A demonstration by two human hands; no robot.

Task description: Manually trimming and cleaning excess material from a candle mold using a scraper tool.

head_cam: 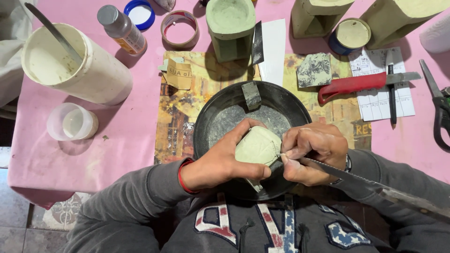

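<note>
Cupped in the left hand (pixel 220 161), fingers wrapped around its far side and thumb underneath, a pale green lump of clay-like material (pixel 257 147) sits low in the centre of the frame. That hand seems to hold it steady and turned toward the right hand (pixel 311 152), which is closed tight on a long serrated knife (pixel 375 187). The fingers pinch the blade close to its tip, apparently so that the tip can work finely at the lump's right edge, while the rest of the knife trails off toward the lower right corner.

Both hands hover over a black round pan (pixel 206 122), probably so that shavings drop into it; its floor is dusted grey, and a small grey slab leans on its far rim. The pan rests on a printed yellow-brown mat (pixel 178 117), which lies on a pink tablecloth (pixel 131 136).

At upper left stand a large white tub (pixel 89 70) with a tool resting in it, a small clear cup (pixel 70 122), a bottle and a tape roll. Along the top are green block moulds (pixel 232 28). At right lie a red-handled knife (pixel 349 84) on a sheet of paper, and scissors (pixel 438 105) at the edge. Tiled floor shows at lower left.
</note>
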